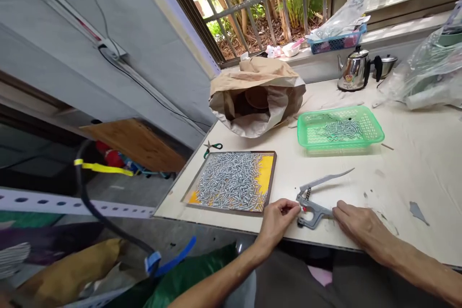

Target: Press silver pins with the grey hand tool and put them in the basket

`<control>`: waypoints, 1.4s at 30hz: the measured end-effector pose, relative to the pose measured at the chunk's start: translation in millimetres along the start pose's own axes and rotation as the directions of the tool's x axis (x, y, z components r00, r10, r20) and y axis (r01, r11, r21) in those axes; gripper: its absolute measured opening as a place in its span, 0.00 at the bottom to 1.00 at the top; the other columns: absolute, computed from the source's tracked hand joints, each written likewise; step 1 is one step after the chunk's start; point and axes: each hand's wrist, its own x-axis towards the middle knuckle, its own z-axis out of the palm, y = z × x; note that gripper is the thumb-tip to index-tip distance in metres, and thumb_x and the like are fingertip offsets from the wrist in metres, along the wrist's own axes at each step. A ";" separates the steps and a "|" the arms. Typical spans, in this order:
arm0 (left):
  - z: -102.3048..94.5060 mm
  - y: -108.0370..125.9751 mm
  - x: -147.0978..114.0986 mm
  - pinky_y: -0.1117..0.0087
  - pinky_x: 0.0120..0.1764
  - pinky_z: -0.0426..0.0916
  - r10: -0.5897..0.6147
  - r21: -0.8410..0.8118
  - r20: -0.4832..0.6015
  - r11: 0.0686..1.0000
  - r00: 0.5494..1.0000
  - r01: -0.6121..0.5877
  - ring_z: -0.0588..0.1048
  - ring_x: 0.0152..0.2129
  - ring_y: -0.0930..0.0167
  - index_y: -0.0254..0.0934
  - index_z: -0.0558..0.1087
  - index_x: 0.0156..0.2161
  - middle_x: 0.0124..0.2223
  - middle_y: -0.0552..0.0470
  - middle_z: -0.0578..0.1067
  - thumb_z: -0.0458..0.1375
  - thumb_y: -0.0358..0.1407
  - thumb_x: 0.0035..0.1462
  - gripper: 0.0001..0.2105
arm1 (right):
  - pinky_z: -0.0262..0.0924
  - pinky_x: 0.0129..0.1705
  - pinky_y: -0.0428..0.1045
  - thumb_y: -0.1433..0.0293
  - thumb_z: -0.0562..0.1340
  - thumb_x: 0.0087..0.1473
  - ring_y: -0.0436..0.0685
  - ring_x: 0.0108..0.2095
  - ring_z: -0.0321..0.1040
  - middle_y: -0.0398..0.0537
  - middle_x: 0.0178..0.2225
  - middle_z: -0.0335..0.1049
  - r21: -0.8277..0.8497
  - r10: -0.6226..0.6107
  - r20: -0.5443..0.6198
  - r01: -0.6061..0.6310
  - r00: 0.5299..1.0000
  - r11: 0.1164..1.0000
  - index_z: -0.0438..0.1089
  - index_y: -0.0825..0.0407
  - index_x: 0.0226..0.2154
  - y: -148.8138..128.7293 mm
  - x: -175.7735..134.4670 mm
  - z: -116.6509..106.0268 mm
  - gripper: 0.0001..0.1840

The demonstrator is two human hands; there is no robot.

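Observation:
Grey metal hand-press pliers (317, 212) lie at the table's front edge, with a C-shaped jaw, a spring and a raised upper handle. My right hand (363, 226) is closed over the end of their lower handle. Close to the jaw, my left hand (276, 224) is closed in a pinch; whatever is between the fingertips is too small to make out. A small red spot shows at the jaw. Left of the pliers, a shallow tray (273, 173) with a yellow bottom holds many small silvery metal pins (229, 180).
A green basket (306, 143) with more metal pins stands behind the pliers. An open brown paper bag (258, 86), green-handled scissors (212, 147), a steel kettle (355, 72) and a plastic bag (429, 67) are on the table. A grey scrap (418, 212) lies at right.

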 end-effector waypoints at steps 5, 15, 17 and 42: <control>9.4 -11.6 -5.0 0.74 0.29 0.66 -0.004 -0.011 -0.032 1.000 0.999 0.004 0.73 0.24 0.71 0.34 0.76 0.26 0.26 0.50 0.76 0.59 0.41 0.45 0.11 | 0.48 0.25 0.46 0.86 0.50 0.47 0.51 0.24 0.60 0.43 0.28 0.62 0.000 0.001 0.000 -0.001 1.000 1.000 0.56 0.49 0.29 -5.4 -3.9 -4.0 0.15; 8.8 2.7 3.6 0.77 0.19 0.60 -0.281 0.154 0.126 0.953 0.951 0.261 0.67 0.13 0.76 0.31 0.73 0.28 0.15 0.57 0.70 0.57 0.36 0.48 0.08 | 0.46 0.22 0.47 0.84 0.48 0.48 0.50 0.23 0.58 0.43 0.27 0.61 0.035 0.042 0.123 -0.047 0.992 0.998 0.56 0.49 0.28 -2.3 4.7 -10.0 0.13; 7.8 6.9 5.7 0.78 0.18 0.60 -0.349 0.165 0.175 0.932 0.921 0.322 0.66 0.11 0.77 0.31 0.72 0.27 0.14 0.57 0.69 0.58 0.35 0.48 0.07 | 0.44 0.21 0.47 0.83 0.48 0.49 0.50 0.22 0.57 0.43 0.28 0.60 0.050 0.034 0.147 -0.042 0.989 0.998 0.57 0.49 0.28 -0.2 6.5 -8.8 0.13; 8.7 10.5 -1.0 0.78 0.19 0.62 -0.417 0.244 0.196 0.897 0.888 0.367 0.68 0.12 0.76 0.31 0.72 0.27 0.13 0.59 0.68 0.57 0.34 0.50 0.06 | 0.42 0.53 0.74 0.52 0.69 0.36 0.72 0.48 0.62 0.62 0.47 0.68 -0.027 0.103 0.212 -0.100 0.972 0.995 0.60 0.55 0.56 35.8 36.2 -20.2 0.46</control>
